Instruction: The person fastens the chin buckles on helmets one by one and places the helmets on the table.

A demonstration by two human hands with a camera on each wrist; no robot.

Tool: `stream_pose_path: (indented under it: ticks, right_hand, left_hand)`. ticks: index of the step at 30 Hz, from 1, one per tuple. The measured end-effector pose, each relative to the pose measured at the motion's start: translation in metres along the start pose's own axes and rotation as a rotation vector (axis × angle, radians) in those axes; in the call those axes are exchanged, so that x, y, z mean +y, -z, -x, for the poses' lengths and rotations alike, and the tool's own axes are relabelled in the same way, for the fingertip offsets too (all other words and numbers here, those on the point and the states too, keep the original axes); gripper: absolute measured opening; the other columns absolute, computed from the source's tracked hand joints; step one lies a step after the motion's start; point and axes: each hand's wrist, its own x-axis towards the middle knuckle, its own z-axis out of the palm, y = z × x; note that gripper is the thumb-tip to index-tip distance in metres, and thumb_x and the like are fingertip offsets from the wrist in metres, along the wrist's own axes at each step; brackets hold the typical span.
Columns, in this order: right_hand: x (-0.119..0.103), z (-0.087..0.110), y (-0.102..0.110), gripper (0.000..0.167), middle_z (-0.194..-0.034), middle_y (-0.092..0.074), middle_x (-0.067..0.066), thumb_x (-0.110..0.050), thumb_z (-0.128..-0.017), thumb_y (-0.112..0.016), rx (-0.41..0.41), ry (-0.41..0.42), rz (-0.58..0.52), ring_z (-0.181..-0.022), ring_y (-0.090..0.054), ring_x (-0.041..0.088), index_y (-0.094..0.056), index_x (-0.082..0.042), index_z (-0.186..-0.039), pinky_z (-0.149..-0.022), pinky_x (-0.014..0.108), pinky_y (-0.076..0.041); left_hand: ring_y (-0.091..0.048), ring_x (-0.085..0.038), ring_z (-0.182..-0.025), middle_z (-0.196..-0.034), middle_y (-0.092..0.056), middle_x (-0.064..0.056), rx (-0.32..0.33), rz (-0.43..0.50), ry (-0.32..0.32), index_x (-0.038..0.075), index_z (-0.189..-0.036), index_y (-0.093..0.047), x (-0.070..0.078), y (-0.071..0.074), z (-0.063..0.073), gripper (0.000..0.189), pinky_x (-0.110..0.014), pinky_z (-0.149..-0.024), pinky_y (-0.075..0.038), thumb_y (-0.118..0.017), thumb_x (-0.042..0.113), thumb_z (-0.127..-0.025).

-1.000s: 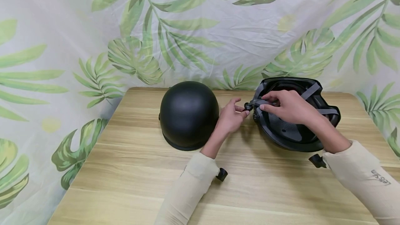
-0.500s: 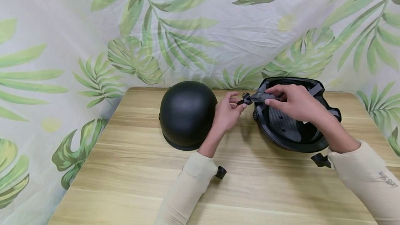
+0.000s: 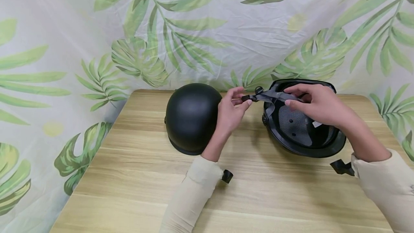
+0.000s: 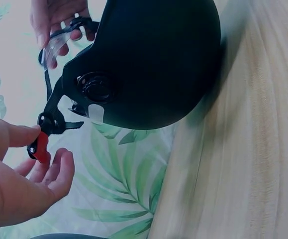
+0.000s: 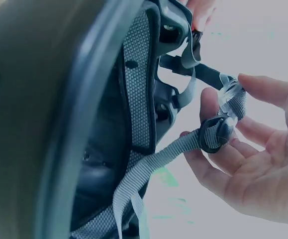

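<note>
A black helmet point(image 3: 292, 148) lies upturned on the table's right side, its padded inside facing up. My left hand point(image 3: 231, 112) pinches a small buckle point(image 3: 246, 98) at a strap's end, left of that helmet; the left wrist view shows the buckle's red tab point(image 4: 42, 148) between thumb and fingers. My right hand point(image 3: 318, 105), over the helmet's opening, holds the grey chin strap point(image 5: 153, 162) where a clear plastic piece point(image 5: 231, 94) and a black slider point(image 5: 211, 133) sit. The strap stretches between both hands. A second black helmet point(image 3: 192, 118) stands dome up, partly behind my left hand.
The wooden table point(image 3: 129, 190) reaches back to a leaf-printed cloth point(image 3: 200, 39). A black wrist mount point(image 3: 227, 176) sticks out from my left sleeve, and another mount point(image 3: 341, 167) from the right sleeve.
My right hand has moved right over the upturned helmet, and my left hand slightly left and up with the buckle. The strap between them is lifted and drawn out longer.
</note>
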Motion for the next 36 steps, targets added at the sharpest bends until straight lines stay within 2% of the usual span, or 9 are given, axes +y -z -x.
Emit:
stream_pose_path:
  ticks: [5,8,12,15,20,24,30,36]
  right_hand:
    - [0.003,0.003,0.002,0.050,-0.119,-0.073,0.013,-0.032,-0.107,-0.068,-0.080,-0.006,-0.010,-0.093,-0.075,0.015,-0.060,-0.011,-0.152,-0.068,0.028,-0.050]
    - [0.005,0.003,0.001,0.049,-0.116,-0.073,0.012,-0.027,-0.108,-0.066,-0.132,0.014,-0.016,-0.089,-0.075,0.012,-0.059,-0.008,-0.152,-0.062,0.029,-0.048]
    - [0.008,0.001,-0.004,0.047,-0.124,-0.072,0.015,-0.025,-0.107,-0.068,-0.160,0.025,0.020,-0.094,-0.076,0.015,-0.061,-0.007,-0.150,-0.065,0.030,-0.050]
    - [0.008,-0.003,-0.009,0.048,-0.128,-0.072,0.015,-0.031,-0.106,-0.069,-0.177,0.024,0.045,-0.099,-0.076,0.020,-0.063,-0.008,-0.147,-0.071,0.033,-0.054]
    - [0.005,-0.009,-0.015,0.051,-0.126,-0.074,0.014,-0.038,-0.109,-0.065,-0.196,0.040,0.027,-0.107,-0.075,0.026,-0.063,-0.005,-0.147,-0.080,0.042,-0.059]
    - [-0.001,-0.015,-0.020,0.048,-0.122,-0.076,0.012,-0.037,-0.110,-0.062,-0.166,0.055,0.023,-0.107,-0.073,0.026,-0.065,-0.004,-0.145,-0.084,0.045,-0.059]
    - [-0.010,-0.023,-0.025,0.041,-0.110,-0.079,0.010,-0.032,-0.109,-0.065,-0.088,0.065,0.013,-0.097,-0.074,0.023,-0.070,-0.003,-0.137,-0.080,0.038,-0.056]
    - [-0.015,-0.023,-0.025,0.035,-0.100,-0.076,0.008,-0.027,-0.107,-0.069,-0.053,0.045,0.009,-0.085,-0.068,0.019,-0.073,-0.003,-0.132,-0.072,0.032,-0.050]
  left_hand:
    - [-0.074,-0.025,-0.111,-0.119,-0.065,-0.013,-0.022,0.143,-0.031,0.007,-0.140,-0.066,-0.001,0.002,-0.001,0.047,-0.035,-0.095,-0.064,-0.079,0.001,-0.095]
    - [-0.075,-0.026,-0.114,-0.116,-0.061,-0.010,-0.034,0.242,-0.053,0.004,-0.139,-0.065,-0.001,0.003,-0.002,0.046,-0.035,-0.099,-0.063,-0.078,-0.003,-0.095]
    - [-0.074,-0.033,-0.123,-0.115,-0.058,-0.005,-0.061,0.387,-0.067,0.000,-0.139,-0.063,-0.001,0.001,-0.001,0.046,-0.032,-0.098,-0.063,-0.074,-0.008,-0.095]
    - [-0.073,-0.037,-0.125,-0.118,-0.057,-0.005,-0.076,0.450,-0.068,-0.001,-0.139,-0.062,0.000,-0.001,-0.001,0.046,-0.029,-0.095,-0.063,-0.073,-0.010,-0.095]
    - [-0.074,-0.029,-0.117,-0.122,-0.060,-0.006,-0.063,0.435,-0.063,-0.002,-0.138,-0.063,-0.001,-0.003,-0.001,0.046,-0.023,-0.091,-0.062,-0.074,-0.010,-0.094]
    - [-0.071,-0.021,-0.108,-0.126,-0.063,-0.011,-0.054,0.416,-0.063,-0.002,-0.138,-0.064,-0.001,-0.003,-0.001,0.047,-0.023,-0.089,-0.062,-0.075,-0.010,-0.093]
    - [-0.071,-0.018,-0.108,-0.132,-0.068,-0.020,-0.058,0.391,-0.075,-0.002,-0.139,-0.064,-0.002,-0.002,-0.002,0.047,-0.025,-0.094,-0.061,-0.076,-0.008,-0.094]
    - [-0.071,-0.014,-0.108,-0.134,-0.071,-0.023,-0.049,0.366,-0.095,-0.003,-0.138,-0.065,-0.002,0.000,-0.004,0.043,-0.027,-0.097,-0.062,-0.075,-0.005,-0.097]
